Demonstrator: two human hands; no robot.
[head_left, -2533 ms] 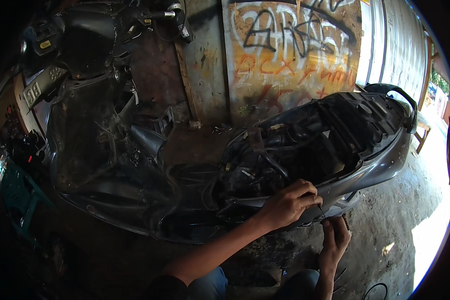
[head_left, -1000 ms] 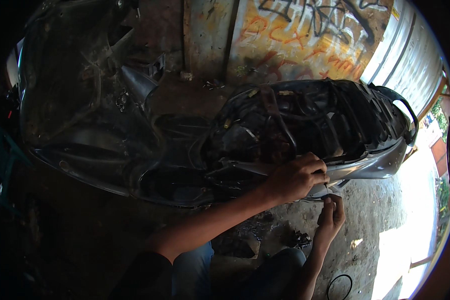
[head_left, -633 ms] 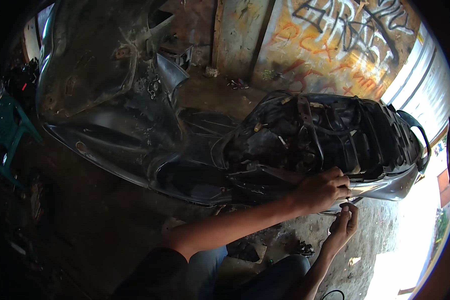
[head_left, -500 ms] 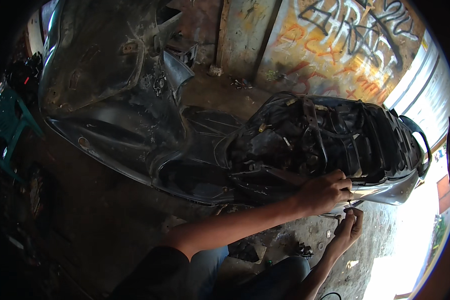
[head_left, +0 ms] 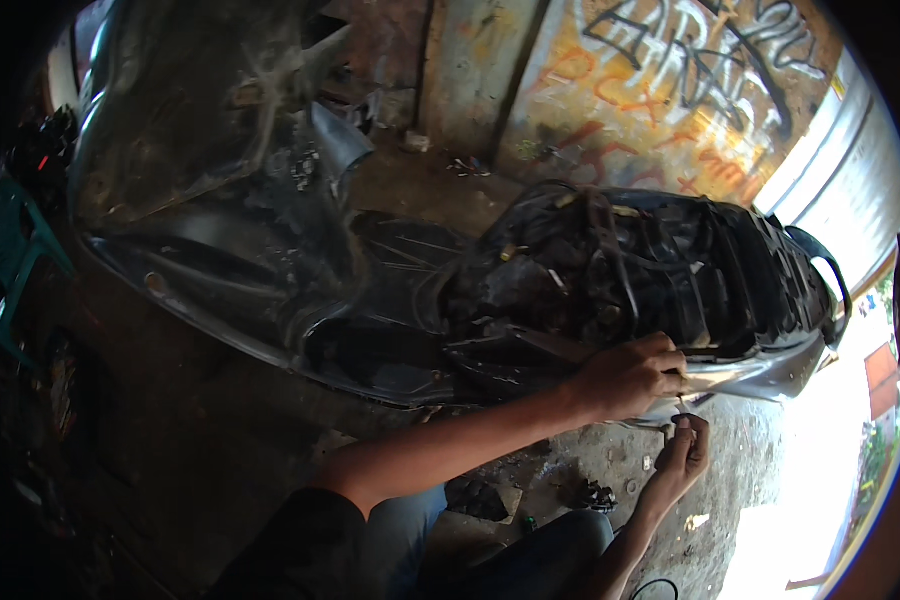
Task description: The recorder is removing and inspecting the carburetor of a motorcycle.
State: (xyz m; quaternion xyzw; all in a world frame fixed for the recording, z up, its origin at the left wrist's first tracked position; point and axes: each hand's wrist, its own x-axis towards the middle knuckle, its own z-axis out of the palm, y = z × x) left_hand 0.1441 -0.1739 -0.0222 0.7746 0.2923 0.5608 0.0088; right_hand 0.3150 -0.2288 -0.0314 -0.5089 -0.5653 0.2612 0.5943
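A dark scooter body (head_left: 370, 345) stretches across the view, its seat off and the frame bay (head_left: 570, 270) bare. At its near side panel, my left hand (head_left: 630, 380) has the fingers bent and pinched close to the panel's edge. Just below it, my right hand (head_left: 682, 452) is raised from the lower edge with thumb and fingers pressed together. A thin slender piece (head_left: 681, 405) shows between the fingertips of both hands. It is too small to name, and I cannot make out what either hand grips.
A green plastic chair (head_left: 20, 255) stands at the left. Loose parts (head_left: 595, 495) and a dark flat piece (head_left: 482, 500) lie on the floor by my knees. A painted wall (head_left: 660, 100) rises behind the scooter. Bright daylight falls in at the right, near the rear grab rail (head_left: 835, 285).
The whole view has shifted slightly, so the scooter and wall sit a little further left. Both hands stay pinched at about the same spot on the side panel.
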